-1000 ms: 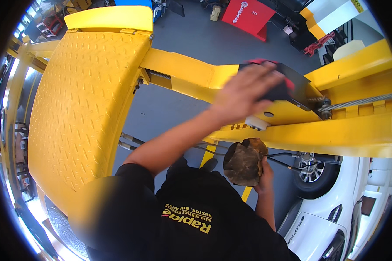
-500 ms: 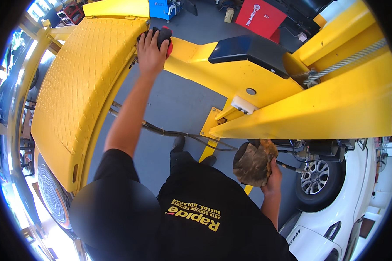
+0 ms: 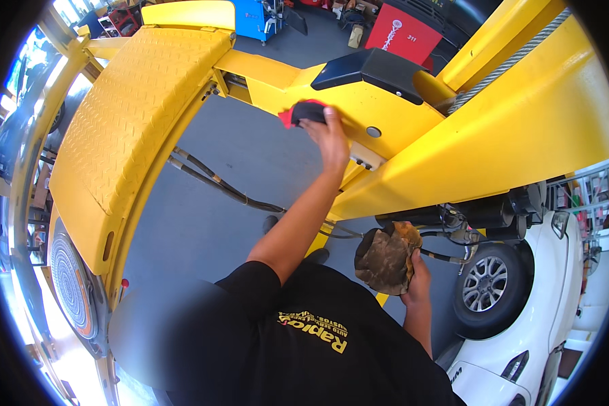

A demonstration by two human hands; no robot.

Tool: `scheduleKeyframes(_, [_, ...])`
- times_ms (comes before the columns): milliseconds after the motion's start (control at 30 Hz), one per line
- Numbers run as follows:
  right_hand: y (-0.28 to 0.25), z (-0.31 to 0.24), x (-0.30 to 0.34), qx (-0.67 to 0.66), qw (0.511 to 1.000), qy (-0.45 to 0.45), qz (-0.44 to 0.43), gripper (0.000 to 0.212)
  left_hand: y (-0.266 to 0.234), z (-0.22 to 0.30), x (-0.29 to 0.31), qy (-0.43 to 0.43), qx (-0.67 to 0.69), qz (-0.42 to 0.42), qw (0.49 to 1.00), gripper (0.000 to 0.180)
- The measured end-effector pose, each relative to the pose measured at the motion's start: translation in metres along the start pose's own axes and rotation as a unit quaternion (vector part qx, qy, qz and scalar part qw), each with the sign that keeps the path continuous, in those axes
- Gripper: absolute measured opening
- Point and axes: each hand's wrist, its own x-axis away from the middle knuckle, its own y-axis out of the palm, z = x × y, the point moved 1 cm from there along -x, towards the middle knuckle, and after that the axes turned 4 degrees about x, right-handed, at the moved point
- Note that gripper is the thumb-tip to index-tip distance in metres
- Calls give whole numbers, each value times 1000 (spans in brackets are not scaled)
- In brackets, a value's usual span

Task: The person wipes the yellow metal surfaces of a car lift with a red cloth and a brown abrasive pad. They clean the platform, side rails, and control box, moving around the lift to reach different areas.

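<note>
In my left hand (image 3: 328, 139) is a bunched black-and-red cloth (image 3: 308, 109). The hand lies against the side of a yellow steel crossbeam (image 3: 379, 111), below its black cover (image 3: 369, 68), with the fingers around the cloth. Lower and to the right, my right hand (image 3: 418, 283) grips the edge of a mottled brown, stained rag (image 3: 383, 260). This rag hangs in front of my body, beneath the big yellow post (image 3: 487, 159), and hides part of the black hoses behind it.
A yellow tread-plate lift runway (image 3: 135, 115) stands along the left, with a round turn plate (image 3: 74, 284) at its near end. Black hoses (image 3: 230, 191) cross above the grey floor. A white vehicle (image 3: 528, 291) is at the right. Blue (image 3: 247, 19) and red (image 3: 402, 34) cabinets stand at the far side.
My left hand has moved right and nearer along the crossbeam with the black-and-red cloth, away from the runway corner. The right hand keeps its brown rag and has shifted only slightly.
</note>
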Motion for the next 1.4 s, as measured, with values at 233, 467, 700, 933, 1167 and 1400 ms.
scheduleKeyframes(233, [0,3,12,-5,1000,9,5,57,-19,57,-102,30,8,124,992,76])
scheduleKeyframes(467, [-19,6,30,8,997,-2,74,58,-31,-74,-37,89,-47,71,992,63])
scheduleKeyframes(700, [-27,7,29,0,996,-8,88,59,-37,-60,-27,-46,-30,-11,998,51])
scheduleKeyframes(933, [-6,15,-1,-9,999,21,42,58,-42,-34,8,-30,-268,-256,928,48])
scheduleKeyframes(1167, [16,-2,-11,-13,1000,-6,-21,60,-42,38,-11,116,-238,-219,939,37])
scheduleKeyframes(1400, [-21,19,8,-48,999,6,21,59,-2,123,-1,467,-113,-73,874,23])
